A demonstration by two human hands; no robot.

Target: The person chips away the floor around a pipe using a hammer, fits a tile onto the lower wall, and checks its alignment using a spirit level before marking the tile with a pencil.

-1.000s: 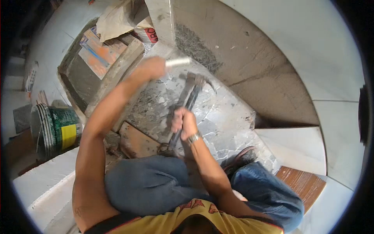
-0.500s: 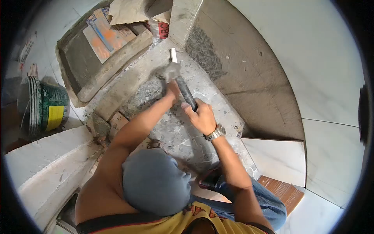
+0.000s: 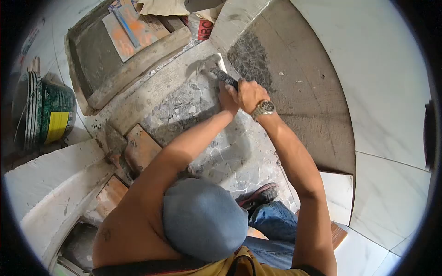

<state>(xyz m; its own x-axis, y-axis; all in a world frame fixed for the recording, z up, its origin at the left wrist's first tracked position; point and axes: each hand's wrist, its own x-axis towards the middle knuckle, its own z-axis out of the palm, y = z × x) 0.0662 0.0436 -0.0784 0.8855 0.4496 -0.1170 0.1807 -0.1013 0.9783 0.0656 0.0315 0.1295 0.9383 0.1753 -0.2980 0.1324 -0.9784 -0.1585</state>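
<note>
The black-handled, metal-headed hammer (image 3: pixel 226 78), toward twelve o'clock, is probably head-heavy and stiff, best gripped low on the handle, where the right hand (image 3: pixel 252 95) curls its fingers. The left hand (image 3: pixel 226 98) has hidden fingers; whether they grip the slim white bar (image 3: pixel 222 62) cannot be told.

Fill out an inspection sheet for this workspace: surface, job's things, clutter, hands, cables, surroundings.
Surface: grey cracked-pattern floor, strewn with rubble toward the trough.
Job's things: dark-handled hammer, its head near a white stick; contact unclear.
Clutter: orange-brown tile piece at left; green bucket with yellow label.
Hands: right hand closed round the hammer's handle; left hand partly hidden, grip unclear.
Cables: nothing seen.
Surroundings: trough holds grey mix and an orange-stained board; bare cement borders pale marbled tiles.
</note>
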